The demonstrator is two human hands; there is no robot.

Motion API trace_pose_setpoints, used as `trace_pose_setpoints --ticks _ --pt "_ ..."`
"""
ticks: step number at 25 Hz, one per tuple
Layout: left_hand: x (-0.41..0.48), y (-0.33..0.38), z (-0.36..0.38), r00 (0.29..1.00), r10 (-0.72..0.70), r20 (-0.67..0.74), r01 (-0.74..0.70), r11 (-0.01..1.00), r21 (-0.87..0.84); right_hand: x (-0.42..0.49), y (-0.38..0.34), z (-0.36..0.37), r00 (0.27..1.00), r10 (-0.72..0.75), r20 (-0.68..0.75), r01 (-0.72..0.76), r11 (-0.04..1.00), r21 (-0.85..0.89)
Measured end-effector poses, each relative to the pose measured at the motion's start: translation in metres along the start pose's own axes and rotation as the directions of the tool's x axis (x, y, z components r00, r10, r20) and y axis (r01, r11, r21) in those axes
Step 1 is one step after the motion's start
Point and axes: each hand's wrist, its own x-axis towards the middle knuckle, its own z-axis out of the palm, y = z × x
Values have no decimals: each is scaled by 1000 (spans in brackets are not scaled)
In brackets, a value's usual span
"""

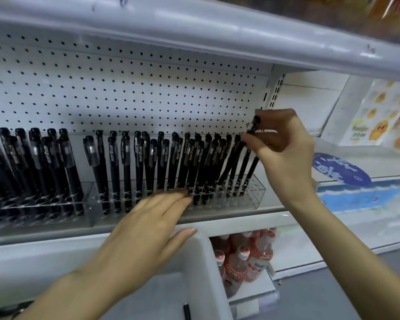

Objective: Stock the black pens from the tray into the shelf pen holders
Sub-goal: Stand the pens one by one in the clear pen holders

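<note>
Though cropped by the bottom edge, reads as one black pen lying in the white tray at lower centre. Right of the tray wall, lower down: red-labelled bottles. Rising from lower left, left hand flat, fingers straight and together, fingertips touching the bases of the stocked pens midway along the clear right holder, thumb spread over the tray's far corner. Entering from lower right, right hand curled round a small bunch of held pens, caps up, tilted, lower ends down at the holder's right end, just beside the last standing ones. At mid-left, a second clear holder, packed with more pens; both holders standing on the shelf. Behind, white pegboard; across the top, grey upper shelf.
</note>
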Motion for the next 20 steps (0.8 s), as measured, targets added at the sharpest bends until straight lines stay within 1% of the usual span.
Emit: trace_pose_setpoints --ticks 3,10,15,18,20 --pt "-1 -1 4 1000 -3 -6 3 999 -39 7 1 2 999 33 32 -32 999 -7" --pt "-1 -1 4 999 -36 4 36 997 -69 7 6 3 999 22 49 -20 999 -27" --pt "-2 -1 5 998 -56 11 57 993 -102 2 14 3 985 56 164 -41 995 -95" --pt "-2 -1 6 998 -54 11 55 992 -109 2 17 0 969 56 241 -15 985 -170" --pt "-2 -2 7 999 -53 8 53 992 -112 3 17 -1 962 47 269 9 979 -204"
